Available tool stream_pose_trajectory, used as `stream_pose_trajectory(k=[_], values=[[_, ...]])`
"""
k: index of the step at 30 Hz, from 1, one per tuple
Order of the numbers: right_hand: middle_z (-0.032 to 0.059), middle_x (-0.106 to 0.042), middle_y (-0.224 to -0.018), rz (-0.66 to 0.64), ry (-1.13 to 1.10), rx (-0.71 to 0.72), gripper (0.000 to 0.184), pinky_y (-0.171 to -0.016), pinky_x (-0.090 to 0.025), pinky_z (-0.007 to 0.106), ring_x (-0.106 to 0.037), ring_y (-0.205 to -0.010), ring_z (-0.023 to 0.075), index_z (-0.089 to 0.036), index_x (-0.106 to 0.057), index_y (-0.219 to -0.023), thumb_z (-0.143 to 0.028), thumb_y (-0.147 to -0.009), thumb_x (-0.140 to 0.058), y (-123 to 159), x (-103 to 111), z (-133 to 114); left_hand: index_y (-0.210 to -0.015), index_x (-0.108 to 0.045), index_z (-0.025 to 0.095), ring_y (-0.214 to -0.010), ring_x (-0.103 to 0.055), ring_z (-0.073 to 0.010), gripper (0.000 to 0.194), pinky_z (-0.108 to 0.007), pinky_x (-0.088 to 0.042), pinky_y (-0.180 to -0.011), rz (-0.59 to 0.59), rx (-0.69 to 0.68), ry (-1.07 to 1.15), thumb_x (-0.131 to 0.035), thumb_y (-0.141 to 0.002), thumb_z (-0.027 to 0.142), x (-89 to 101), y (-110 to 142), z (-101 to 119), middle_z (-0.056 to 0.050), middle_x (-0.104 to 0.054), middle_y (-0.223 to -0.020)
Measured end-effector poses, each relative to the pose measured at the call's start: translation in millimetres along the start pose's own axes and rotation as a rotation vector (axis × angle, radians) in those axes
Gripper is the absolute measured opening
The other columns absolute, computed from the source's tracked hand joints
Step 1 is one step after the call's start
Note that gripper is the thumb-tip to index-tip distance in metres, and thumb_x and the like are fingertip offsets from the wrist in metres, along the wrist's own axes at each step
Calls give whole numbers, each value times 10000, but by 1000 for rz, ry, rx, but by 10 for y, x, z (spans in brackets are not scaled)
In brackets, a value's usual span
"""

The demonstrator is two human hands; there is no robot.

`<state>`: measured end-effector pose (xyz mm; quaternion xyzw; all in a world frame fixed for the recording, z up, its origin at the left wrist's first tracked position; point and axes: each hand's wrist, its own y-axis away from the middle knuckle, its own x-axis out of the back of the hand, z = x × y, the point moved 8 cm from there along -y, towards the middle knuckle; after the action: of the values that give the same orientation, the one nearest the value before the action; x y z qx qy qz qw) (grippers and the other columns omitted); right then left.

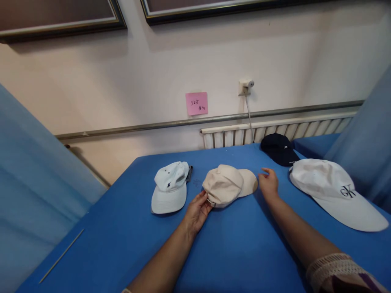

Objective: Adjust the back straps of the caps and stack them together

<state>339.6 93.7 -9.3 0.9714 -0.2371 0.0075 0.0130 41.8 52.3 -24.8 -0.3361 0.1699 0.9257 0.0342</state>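
Observation:
A beige baseball cap (224,185) lies in the middle of the blue-covered table (232,248), its brim pointing right. My left hand (198,211) grips the cap's back edge near the strap buckle, thumb and fingers closed on it. Just beyond the brim tip, my right hand (269,182) hovers with its fingers partly curled and apart, holding nothing. To the left sits a pale blue baseball cap (169,187) with a small dark emblem, brim toward me. A white cap with black lettering (326,183) rests on the right, and a navy cap (278,148) behind it.
A thin stick (61,256) lies near the table's left edge. Behind the table are a white radiator (235,136), a metal rail (152,126) and a plugged socket (245,88) with a hanging cord. Blue curtains (36,187) flank both sides. A pink note (196,103) is on the wall.

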Motion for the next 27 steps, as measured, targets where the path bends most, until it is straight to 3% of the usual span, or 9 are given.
stream_pose_trajectory(k=[1, 2, 4, 6, 9, 14, 22, 27], values=[[72, -630, -1007, 33, -1, 98, 286, -838, -480, 351, -591, -954, 207, -215, -571, -1018, -224, -734, -548, 170, -31, -140, -1013, -628, 143, -823, -682, -155, 247, -275, -564, -787, 11, -1, -3, -670, -775, 92, -32, -14, -27, -79, -705, -977], [93, -614, -1096, 19, 31, 339, 268, -903, -459, 381, -566, -1049, 230, -218, -577, -1020, -212, -755, -539, 401, -118, -390, -1003, -622, 144, -800, -682, -150, 242, -266, -567, -763, 16, -3, -9, -677, -772, 97, -70, -29, -54, -74, -704, -957], [95, -609, -1139, -283, 129, 743, 252, -979, -418, 425, -537, -1123, 252, -241, -593, -1019, -170, -785, -534, 984, -530, -743, -986, -613, 148, -745, -676, -135, 232, -241, -566, -703, 4, -16, -15, -693, -769, 123, -150, -53, -96, -59, -699, -905], [91, -604, -1167, -600, 246, 915, 353, -980, -422, 435, -538, -1122, 250, -250, -561, -1131, -128, -802, -531, 1477, -918, -792, -958, -610, 150, -682, -659, -114, 222, -209, -552, -641, -11, -49, -7, -710, -759, 147, -192, -58, -100, -35, -687, -839], [119, -576, -1186, -653, 355, 927, 398, -956, -439, 456, -526, -1117, 260, -213, -519, -1182, -90, -804, -521, 1642, -1133, -652, -950, -612, 146, -688, -654, -113, 236, -209, -550, -653, -9, -78, -17, -724, -742, 155, -158, -28, -67, -31, -685, -836], [113, -586, -1036, -574, 437, 866, 216, -863, -488, 419, -555, -1002, 246, -183, -547, -1012, -83, -821, -529, 1395, -1131, -414, -996, -611, 135, -723, -666, -144, 285, -255, -560, -675, 53, -88, -83, -722, -734, 161, -38, 28, -1, -60, -697, -876], [98, -566, -1132, -560, 539, 954, 232, -901, -461, 416, -527, -1068, 251, -204, -556, -1019, -141, -803, -613, 1554, -1106, -534, -986, -591, 136, -728, -654, -138, 353, -259, -549, -697, 14, -103, -110, -777, -696, 210, -122, 79, -18, -53, -691, -858], [101, -594, -1002, -460, 670, 949, 157, -835, -460, 402, -537, -968, 251, -177, -535, -953, -98, -818, -538, 1490, -1133, -443, -854, -574, 131, -723, -647, -133, 294, -255, -543, -709, 37, -97, -156, -793, -682, 225, -100, 120, -22, -35, -675, -781]])
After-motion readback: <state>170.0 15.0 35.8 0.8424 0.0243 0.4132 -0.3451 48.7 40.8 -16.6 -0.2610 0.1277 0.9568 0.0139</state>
